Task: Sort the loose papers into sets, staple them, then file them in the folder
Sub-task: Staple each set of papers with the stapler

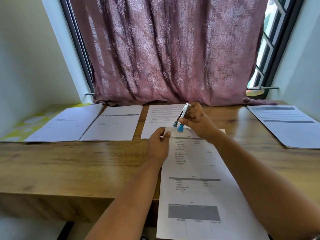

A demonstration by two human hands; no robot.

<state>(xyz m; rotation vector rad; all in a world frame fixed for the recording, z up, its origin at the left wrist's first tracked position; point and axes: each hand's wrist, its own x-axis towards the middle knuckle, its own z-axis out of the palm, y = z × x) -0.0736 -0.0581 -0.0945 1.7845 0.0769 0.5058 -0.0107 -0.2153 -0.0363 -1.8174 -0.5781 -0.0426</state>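
The right hand (197, 118) is wrapped around a white and blue stapler (181, 116), fingers curled over its body and thumb near the blue nose, which points down at the top left corner of the set of papers (195, 170) lying just below it. The left hand (158, 146) pinches that same corner between thumb and fingers, lifting it slightly off the wooden desk (69, 163). To staple well, the sheets should probably be squared flush first, the corner slid fully into the stapler's mouth, and the squeeze made firmly while the left hand keeps the edges from fanning; whether the corner already sits inside the mouth cannot be told. Just beyond the right hand lies a text sheet (162, 113), partly under the stapler. Farther to the left of the left hand lie two more stacks (114, 125), with a yellow-green folder (22, 127) past them. Well off to the right of the right hand rests another stack (285, 123).
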